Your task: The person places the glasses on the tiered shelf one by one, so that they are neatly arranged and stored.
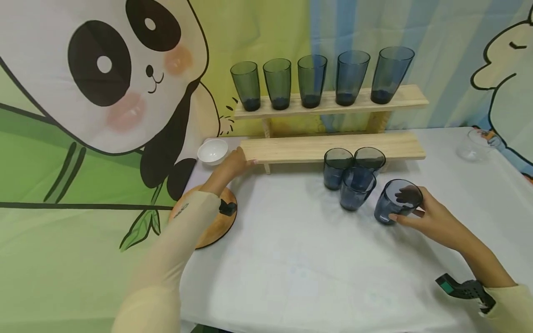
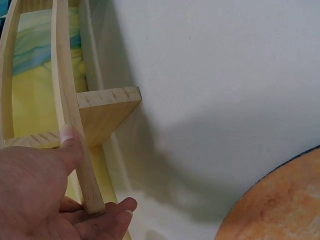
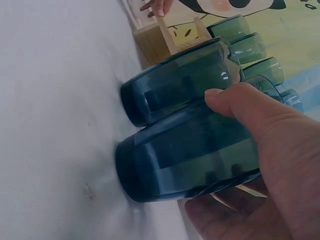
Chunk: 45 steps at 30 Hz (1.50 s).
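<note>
My left hand (image 1: 233, 166) grips the left end of a two-tier wooden shelf's lower board (image 1: 291, 148). In the left wrist view the thumb lies along that board (image 2: 75, 112), and the other fingers curl beneath its end. On the right, a dark blue glass (image 1: 387, 203) is held upright by my right hand (image 1: 435, 219), thumb on one side and fingers on the other. Whether its base (image 3: 132, 175) touches the cloth, I cannot tell. Three similar glasses (image 1: 356, 192) are clustered just left of it, before the shelf. Several more glasses (image 1: 310, 83) line the upper board (image 1: 326, 104).
A white bowl (image 1: 212, 151) sits by the shelf's left end. Under my left forearm lies a round orange-brown board (image 1: 220, 226). A clear glass vessel (image 1: 474, 145) stands at the far right. White cloth (image 1: 291, 259) covers the table; a printed curtain (image 1: 258, 27) hangs behind.
</note>
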Each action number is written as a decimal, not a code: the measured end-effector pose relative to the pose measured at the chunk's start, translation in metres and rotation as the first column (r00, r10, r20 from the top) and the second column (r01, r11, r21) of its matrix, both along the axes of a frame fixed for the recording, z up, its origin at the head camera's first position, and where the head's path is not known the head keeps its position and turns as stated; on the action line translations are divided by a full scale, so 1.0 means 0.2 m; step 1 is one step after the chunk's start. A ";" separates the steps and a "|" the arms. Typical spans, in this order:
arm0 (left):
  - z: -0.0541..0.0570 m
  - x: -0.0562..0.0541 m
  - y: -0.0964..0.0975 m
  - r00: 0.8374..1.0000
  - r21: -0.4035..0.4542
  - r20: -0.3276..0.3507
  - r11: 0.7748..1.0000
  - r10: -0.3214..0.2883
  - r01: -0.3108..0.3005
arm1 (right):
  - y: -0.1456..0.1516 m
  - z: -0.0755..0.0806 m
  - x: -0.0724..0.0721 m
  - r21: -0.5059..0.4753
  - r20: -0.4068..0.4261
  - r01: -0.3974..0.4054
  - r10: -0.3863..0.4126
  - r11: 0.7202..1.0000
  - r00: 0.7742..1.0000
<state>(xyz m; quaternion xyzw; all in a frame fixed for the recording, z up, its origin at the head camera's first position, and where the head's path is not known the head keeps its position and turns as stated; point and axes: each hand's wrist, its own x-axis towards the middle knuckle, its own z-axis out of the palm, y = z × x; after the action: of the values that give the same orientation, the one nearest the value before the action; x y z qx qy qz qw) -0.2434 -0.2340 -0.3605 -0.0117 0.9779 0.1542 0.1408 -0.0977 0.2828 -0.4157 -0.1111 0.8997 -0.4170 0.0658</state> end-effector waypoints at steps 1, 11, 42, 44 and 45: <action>0.00 -0.01 0.02 1.000 0.005 -0.002 1.000 -0.005 0.005 | 0.01 0.00 0.02 0.004 -0.001 0.009 -0.009 1.000 1.000; -0.01 -0.01 0.04 1.000 0.038 -0.011 0.999 -0.003 0.003 | -0.02 0.00 0.16 -0.001 0.028 0.048 -0.048 0.999 0.998; -0.05 -0.02 0.00 1.000 0.037 -0.005 0.999 -0.008 0.008 | -0.17 -0.02 0.35 -0.052 -0.006 -0.085 0.085 0.995 0.996; -0.04 -0.02 0.00 1.000 0.040 -0.005 0.999 -0.001 0.001 | -0.13 -0.02 0.36 -0.060 -0.011 -0.050 0.050 0.997 0.999; -0.04 -0.02 0.00 1.000 0.041 -0.005 0.999 0.001 -0.001 | -0.12 -0.02 0.36 -0.063 -0.015 -0.030 0.029 0.998 0.999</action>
<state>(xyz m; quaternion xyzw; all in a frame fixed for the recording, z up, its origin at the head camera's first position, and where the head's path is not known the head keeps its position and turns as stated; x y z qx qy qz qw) -0.2476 -0.2342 -0.3685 -0.0091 0.9749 0.1742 0.1384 -0.0253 0.2597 -0.4206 -0.1295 0.8847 -0.4436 0.0619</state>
